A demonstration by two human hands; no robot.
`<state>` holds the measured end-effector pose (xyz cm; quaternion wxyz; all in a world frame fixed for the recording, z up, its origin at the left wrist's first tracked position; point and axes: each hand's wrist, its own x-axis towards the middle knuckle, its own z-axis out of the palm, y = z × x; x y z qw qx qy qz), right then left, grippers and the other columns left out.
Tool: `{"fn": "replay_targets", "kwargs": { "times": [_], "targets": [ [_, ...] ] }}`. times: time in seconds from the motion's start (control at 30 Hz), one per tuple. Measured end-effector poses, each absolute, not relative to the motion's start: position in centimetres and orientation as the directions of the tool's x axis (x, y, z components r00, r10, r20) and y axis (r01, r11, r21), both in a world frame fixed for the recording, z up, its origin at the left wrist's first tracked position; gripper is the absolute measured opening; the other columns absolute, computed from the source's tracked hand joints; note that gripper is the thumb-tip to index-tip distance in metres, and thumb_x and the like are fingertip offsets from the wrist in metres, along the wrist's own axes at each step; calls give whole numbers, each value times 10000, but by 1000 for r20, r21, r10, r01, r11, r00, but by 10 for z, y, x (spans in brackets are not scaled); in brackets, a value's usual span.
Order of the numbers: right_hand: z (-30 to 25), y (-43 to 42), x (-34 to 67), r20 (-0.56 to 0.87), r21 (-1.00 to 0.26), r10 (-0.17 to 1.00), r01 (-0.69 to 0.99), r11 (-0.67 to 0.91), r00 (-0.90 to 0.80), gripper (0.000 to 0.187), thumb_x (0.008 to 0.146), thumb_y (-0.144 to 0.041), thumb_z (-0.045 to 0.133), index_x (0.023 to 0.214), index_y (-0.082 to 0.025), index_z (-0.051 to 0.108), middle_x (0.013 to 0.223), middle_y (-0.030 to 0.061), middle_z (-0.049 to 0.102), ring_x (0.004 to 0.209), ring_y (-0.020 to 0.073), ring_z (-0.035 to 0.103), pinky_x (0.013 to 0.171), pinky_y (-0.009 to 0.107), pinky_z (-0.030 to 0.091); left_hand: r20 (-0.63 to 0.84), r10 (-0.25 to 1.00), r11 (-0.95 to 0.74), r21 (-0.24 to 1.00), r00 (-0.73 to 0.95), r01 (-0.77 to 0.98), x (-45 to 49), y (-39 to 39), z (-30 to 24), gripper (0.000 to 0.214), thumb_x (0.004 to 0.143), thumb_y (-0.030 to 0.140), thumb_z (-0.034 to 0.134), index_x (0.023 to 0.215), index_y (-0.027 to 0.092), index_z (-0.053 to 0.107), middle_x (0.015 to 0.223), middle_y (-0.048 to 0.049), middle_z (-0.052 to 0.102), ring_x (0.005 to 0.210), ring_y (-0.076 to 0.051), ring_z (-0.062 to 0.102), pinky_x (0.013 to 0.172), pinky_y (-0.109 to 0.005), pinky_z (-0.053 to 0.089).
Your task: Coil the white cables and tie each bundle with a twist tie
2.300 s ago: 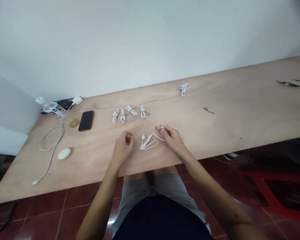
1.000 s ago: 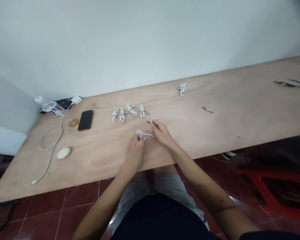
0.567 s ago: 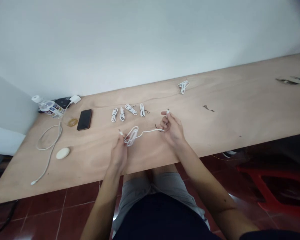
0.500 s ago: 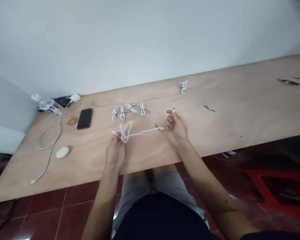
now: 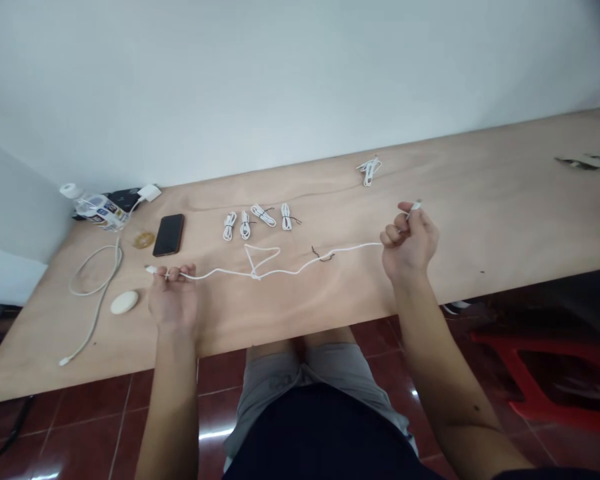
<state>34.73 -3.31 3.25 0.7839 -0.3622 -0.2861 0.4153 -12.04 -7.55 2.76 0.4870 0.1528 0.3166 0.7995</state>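
Note:
A white USB cable (image 5: 290, 271) stretches between my two hands, with a loose triangular loop at its middle. My left hand (image 5: 174, 293) is closed around one end, its plug poking out to the left. At the other end, my right hand (image 5: 411, 241) grips the cable near the USB plug, which sticks up past the thumb. Beneath the cable lies a dark twist tie (image 5: 325, 257). Several tied white cable bundles, one of them this bundle (image 5: 287, 217), form a row behind it. Another white cable bundle (image 5: 369, 172) rests farther back, near the wall.
On the left are a phone (image 5: 169, 235), a roll of yellowish tape (image 5: 143, 240), a pale oval object (image 5: 125, 302), a plastic bottle (image 5: 97, 208) and a white charging cable (image 5: 100, 307) from an adapter (image 5: 149, 193). A red stool (image 5: 520, 380) stands below the table's right side.
My hands have moved apart, left hand to the left and right hand to the right. The coiled cable has been pulled out long, leaving one loop.

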Motion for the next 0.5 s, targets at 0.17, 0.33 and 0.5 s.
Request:
{"fn": "replay_targets", "kwargs": {
  "times": [0.17,0.33,0.5],
  "targets": [
    [33,-29,378,187,-812,793,-364,457,579,212,1005,-422,701,989,-214,660,646,-110,299,448,51,170,405,214,196,-66,766,-397,734,-640,-551,-165,-74,36,282,1133,169,331,868,200,423,621,76,351,558,-99,401,752,-256,495],
    [40,-33,381,253,-792,770,-331,513,586,214,991,-422,684,969,-209,687,666,-92,326,457,55,179,410,229,200,175,717,-470,836,-675,-282,-170,-76,39,169,1108,207,453,940,205,468,669,79,366,581,-96,401,690,-251,483],
    [41,-54,345,377,-832,782,-189,521,496,295,983,-500,722,911,-214,717,697,-46,446,514,76,373,466,224,336,549,583,-496,824,-599,273,-119,-98,40,229,999,371,725,1033,195,583,766,38,639,690,-127,642,841,-366,596]
  ]
}}
